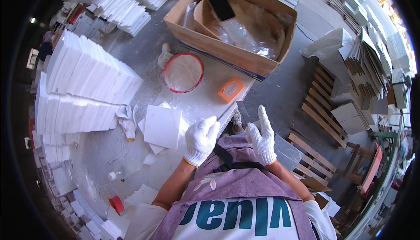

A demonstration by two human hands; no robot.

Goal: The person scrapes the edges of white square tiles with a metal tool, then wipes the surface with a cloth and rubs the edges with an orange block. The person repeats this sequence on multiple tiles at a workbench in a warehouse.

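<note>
Both my hands wear white knitted gloves and are raised in front of my purple apron, apart from each other. My left hand (pixel 201 140) has nothing in it, its thumb standing apart from loosely bent fingers. Just left of it lies a square white tile (pixel 162 126) on the worktop, over other white pieces. My right hand (pixel 262 138) is also without anything, one finger stretched out and the thumb apart. Beyond the hands, a small orange box (pixel 231 90) rests near the worktop's edge. A red-rimmed round container (pixel 183 73) of whitish material stands to its left.
A large cardboard box (pixel 267 63) at the far side holds plastic bags, with a black phone (pixel 219 4) on top. Tall stacks of white tiles (pixel 89 71) stand left, beside a crumpled glove (pixel 127 122). A red tape roll (pixel 116 205) lies lower left. Wooden pallets (pixel 323 102) are right.
</note>
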